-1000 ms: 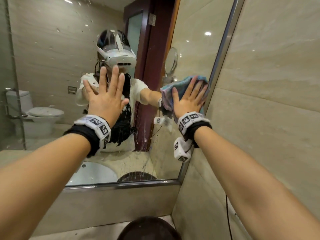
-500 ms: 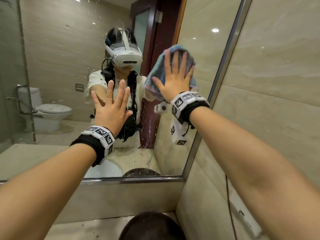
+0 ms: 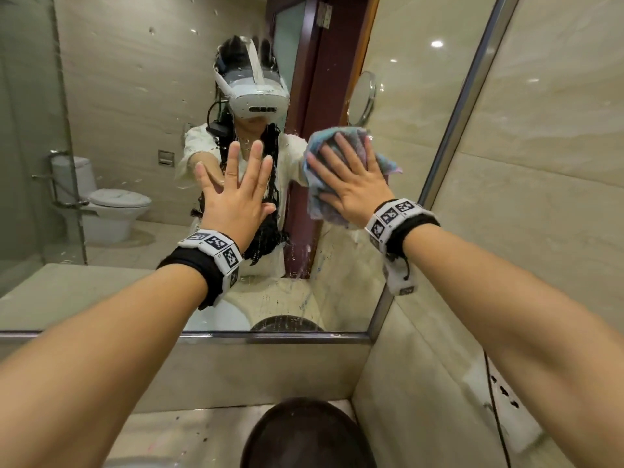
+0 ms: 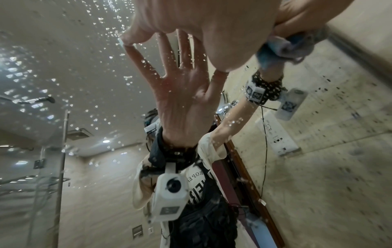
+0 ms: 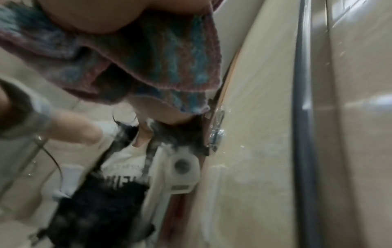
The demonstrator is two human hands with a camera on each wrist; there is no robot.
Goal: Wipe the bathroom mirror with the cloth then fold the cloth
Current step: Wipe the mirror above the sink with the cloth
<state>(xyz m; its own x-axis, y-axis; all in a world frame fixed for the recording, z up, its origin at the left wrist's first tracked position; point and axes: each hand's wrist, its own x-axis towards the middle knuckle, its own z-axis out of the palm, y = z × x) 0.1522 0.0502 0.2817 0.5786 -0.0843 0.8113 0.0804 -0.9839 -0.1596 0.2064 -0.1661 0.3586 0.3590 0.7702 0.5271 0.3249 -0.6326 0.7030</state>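
The wall mirror [image 3: 118, 96] is dotted with water drops. My left hand [image 3: 236, 194] lies flat on the glass with its fingers spread and holds nothing. In the left wrist view the left hand [image 4: 191, 25] meets its own reflection. To its right my right hand [image 3: 351, 184] presses a bunched blue and pink cloth [image 3: 320, 146] against the mirror with straight fingers, a little inside the mirror's right frame. The cloth [image 5: 137, 67] hangs bunched under the palm in the blurred right wrist view, and the cloth [image 4: 284, 48] also shows in the left wrist view.
A metal frame [image 3: 456, 136] edges the mirror on the right, where a tiled wall [image 3: 540, 163] with a socket plate [image 3: 503, 390] begins. A dark round object [image 3: 307, 434] sits on the counter [image 3: 189, 430] below. The glass reflects a toilet and a person.
My right hand swept the cloth up and left from the mirror's right edge, then back down to mid height. The left hand stayed flat on the glass.
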